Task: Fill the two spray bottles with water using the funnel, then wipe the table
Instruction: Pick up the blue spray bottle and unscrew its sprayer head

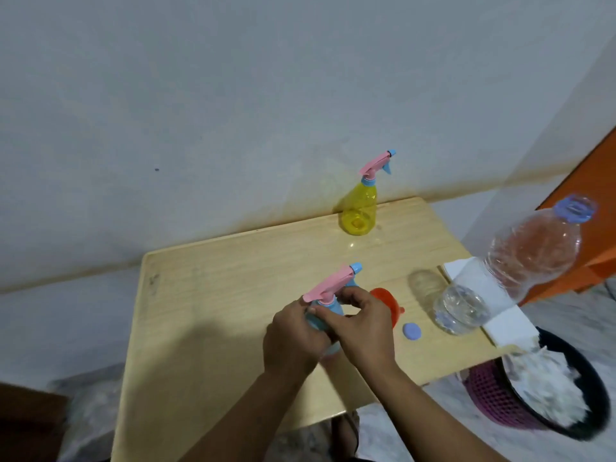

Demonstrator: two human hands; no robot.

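Observation:
A blue spray bottle [325, 311] with a pink trigger head stands near the middle of the wooden table [206, 295]. My left hand [293, 338] wraps its body and my right hand [361, 325] pinches the collar below the trigger head. Behind my right hand lies the orange funnel [383, 296], partly hidden. A yellow spray bottle [360, 208] with a pink trigger head stands at the table's far edge. At the right edge a large clear water bottle [510, 271] stands uncapped, its blue cap [412, 331] lying beside it. White tissue sheets [483, 288] lie under and behind that bottle.
A purple basket [493, 398] lined with a black bag and holding crumpled white paper sits on the floor to the right of the table. An orange panel [586, 195] stands at the far right. The wall runs just behind the table.

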